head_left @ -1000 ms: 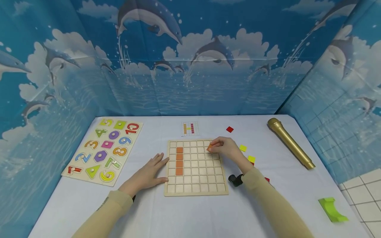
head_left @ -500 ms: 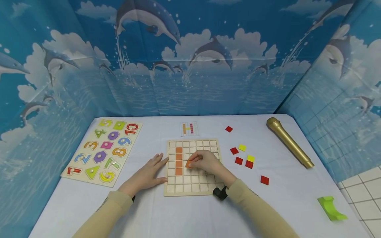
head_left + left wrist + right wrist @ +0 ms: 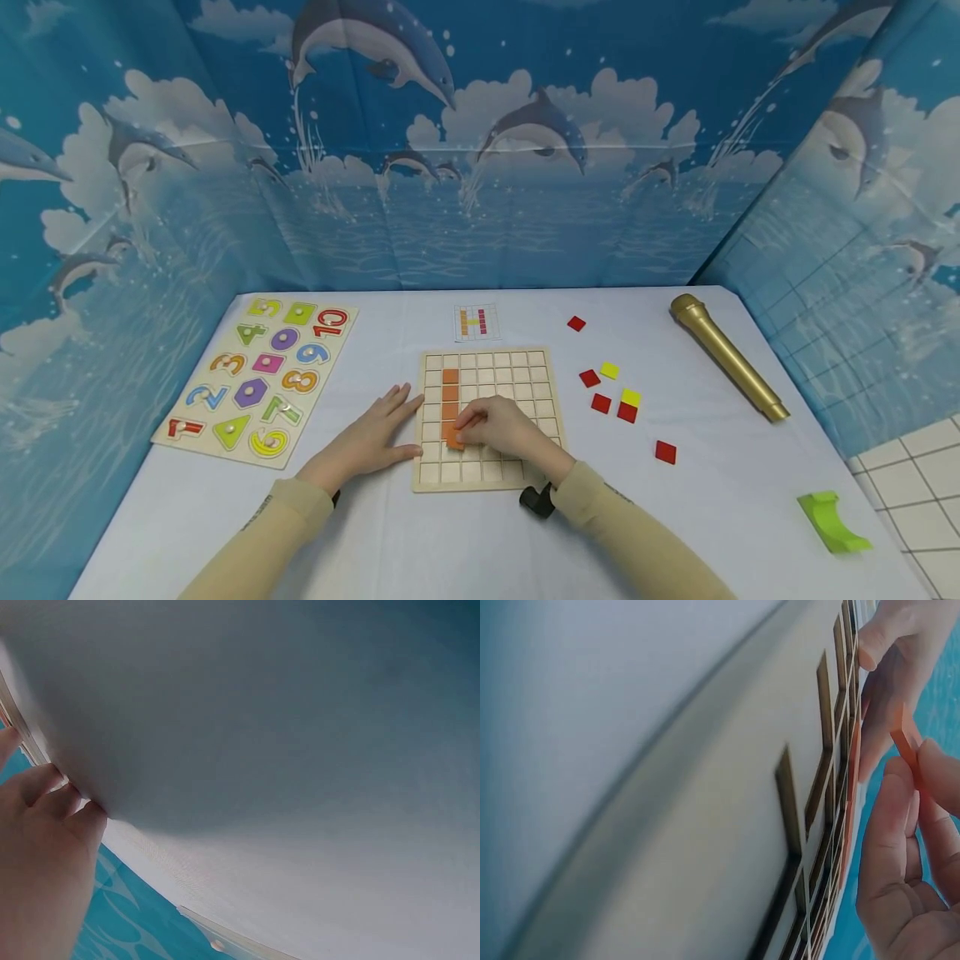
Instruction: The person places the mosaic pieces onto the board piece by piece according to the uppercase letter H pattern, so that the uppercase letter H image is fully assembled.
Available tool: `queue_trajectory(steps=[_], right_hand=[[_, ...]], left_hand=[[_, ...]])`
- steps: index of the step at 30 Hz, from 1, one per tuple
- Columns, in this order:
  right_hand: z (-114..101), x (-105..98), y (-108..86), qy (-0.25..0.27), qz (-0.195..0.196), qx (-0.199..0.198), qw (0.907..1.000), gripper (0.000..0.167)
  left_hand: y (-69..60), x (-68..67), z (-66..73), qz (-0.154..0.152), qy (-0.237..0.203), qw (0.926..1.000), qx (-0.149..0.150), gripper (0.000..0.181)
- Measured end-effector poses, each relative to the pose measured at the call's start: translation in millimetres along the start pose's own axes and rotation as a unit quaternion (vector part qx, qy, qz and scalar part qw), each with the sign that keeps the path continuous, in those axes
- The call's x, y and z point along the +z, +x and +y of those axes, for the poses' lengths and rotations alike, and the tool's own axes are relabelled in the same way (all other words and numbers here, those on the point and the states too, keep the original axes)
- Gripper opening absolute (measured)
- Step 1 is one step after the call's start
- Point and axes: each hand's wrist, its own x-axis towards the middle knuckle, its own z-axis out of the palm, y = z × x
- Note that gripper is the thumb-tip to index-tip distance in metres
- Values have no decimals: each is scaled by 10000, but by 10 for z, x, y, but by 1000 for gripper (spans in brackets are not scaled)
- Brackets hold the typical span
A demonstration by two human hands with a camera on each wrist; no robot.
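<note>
My right hand [image 3: 498,429] pinches an orange square tile [image 3: 453,442] between thumb and fingertips over the wooden grid board [image 3: 517,485]. In the right wrist view, the tile [image 3: 904,741] is tilted and sticks out past the fingertips. Several orange tiles [image 3: 450,393] lie in one column near the board's left side, just above the held one; the fingers partly cover the lowest of them. My left hand [image 3: 367,442] rests on the cloth with extended fingers against the board's left edge. The left wrist view shows those fingers [image 3: 46,802] at that edge.
A small pattern card [image 3: 487,322] lies behind the board. Several red tiles [image 3: 601,403] and yellow tiles [image 3: 610,370] are scattered to the right. A gold microphone [image 3: 727,358] lies farther right, with a green curved block [image 3: 834,523] nearer. The number puzzle board [image 3: 255,375] is at left.
My right hand has carried the orange tile from the board's upper right leftward and down to the orange column, uncovering the red tiles. The left hand has stayed put.
</note>
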Motion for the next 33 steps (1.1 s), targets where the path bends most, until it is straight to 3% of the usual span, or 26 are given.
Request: queue_trajectory(steps=[16,25,33], right_hand=[[-52,103,43,-472,-143,-233,9985,6],[-76,159,54,-1026,-2,-638,9927,11],[-83,219,55,-1271,41,-639,9898,12]], left_hand=[[12,-10,-14,43,60,9998,193,82],[9,-19,-19,64,72,9996,254,81],[-4,-6,-20,23,33,9997,222,81]])
